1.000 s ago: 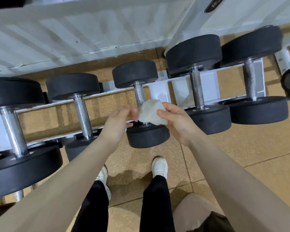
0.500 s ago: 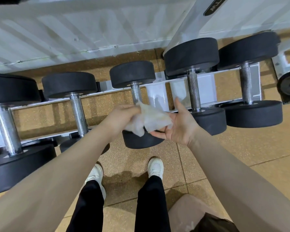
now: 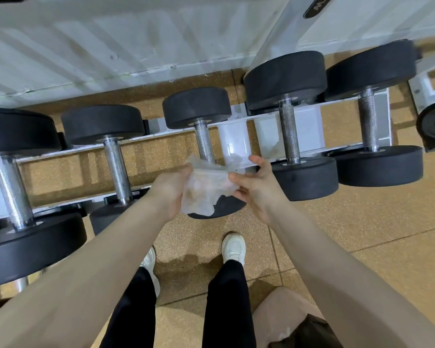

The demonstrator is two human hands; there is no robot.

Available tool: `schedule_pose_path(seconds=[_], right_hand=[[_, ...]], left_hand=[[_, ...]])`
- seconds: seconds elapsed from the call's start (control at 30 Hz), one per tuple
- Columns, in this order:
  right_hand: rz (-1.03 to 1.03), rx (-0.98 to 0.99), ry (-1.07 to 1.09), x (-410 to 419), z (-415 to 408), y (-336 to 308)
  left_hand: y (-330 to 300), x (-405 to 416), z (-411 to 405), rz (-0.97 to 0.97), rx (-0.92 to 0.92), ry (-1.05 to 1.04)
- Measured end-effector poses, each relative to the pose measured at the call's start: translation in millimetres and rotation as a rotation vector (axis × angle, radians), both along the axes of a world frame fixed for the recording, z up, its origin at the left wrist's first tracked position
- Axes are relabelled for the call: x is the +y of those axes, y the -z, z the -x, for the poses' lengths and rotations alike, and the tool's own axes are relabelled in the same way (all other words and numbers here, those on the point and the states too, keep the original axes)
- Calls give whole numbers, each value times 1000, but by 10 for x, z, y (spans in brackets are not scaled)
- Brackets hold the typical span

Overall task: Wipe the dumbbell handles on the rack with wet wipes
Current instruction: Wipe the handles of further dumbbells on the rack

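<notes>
Both hands spread the wipe (image 3: pixel 206 189) open for a fresh face: left hand (image 3: pixel 170 190) grasps one edge, right hand (image 3: pixel 255 190) pinches the other, handle (image 3: pixel 204 144) just beyond.

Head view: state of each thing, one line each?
wet wipe: unfolded, crumpled, held by both hands, off any handle
left hand: grips the wipe's left edge
right hand: pinches the wipe's right edge
middle dumbbell handle: bare, on the rack, lower end behind the wipe
rack: holds five dumbbells
</notes>
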State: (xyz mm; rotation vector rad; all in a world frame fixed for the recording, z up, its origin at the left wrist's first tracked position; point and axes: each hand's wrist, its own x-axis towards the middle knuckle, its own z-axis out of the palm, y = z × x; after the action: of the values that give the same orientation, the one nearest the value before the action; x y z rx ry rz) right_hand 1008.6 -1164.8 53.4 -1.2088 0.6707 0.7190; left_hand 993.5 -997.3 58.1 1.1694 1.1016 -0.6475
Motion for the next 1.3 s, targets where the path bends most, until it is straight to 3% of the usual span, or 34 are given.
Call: schedule_pose_path(seconds=[0.1,0.27,0.37,0.43,0.57,0.73,0.87,1.0,1.1,1.2,1.3], right_hand=[[84,-204,-173,-47,-6,-86],[339,-317,-472,-136,-130,-202],[402,-365,-564,-152,-222,-253],[460,-401,-569,-154,-252,-261],[537,-456,-465,-127,-224,-198],[471,-282,-569,-95,-187,-254],[735,-537,-769,-170,-343,-318],[186,-579,-789,-104,-452,-334],[56,-574,-750,-11,-441,-239],[168,-592,-759,48,-433,-147],[365,-655,-865,26,-481,-98]], left_hand=[[-29,-16,22,-167,-241,76],[-161,60,47,-116,-575,356],[-123,92,36,-343,-689,584],[-92,92,38,-468,-730,617],[-74,31,46,-440,-706,460],[-213,-81,-53,-198,-643,196],[-252,-48,-137,-104,-628,359],[-273,4,-229,-13,-592,402],[-250,43,-269,104,-560,376],[-211,46,-301,139,-495,341],[-203,-13,-313,-51,-381,511]])
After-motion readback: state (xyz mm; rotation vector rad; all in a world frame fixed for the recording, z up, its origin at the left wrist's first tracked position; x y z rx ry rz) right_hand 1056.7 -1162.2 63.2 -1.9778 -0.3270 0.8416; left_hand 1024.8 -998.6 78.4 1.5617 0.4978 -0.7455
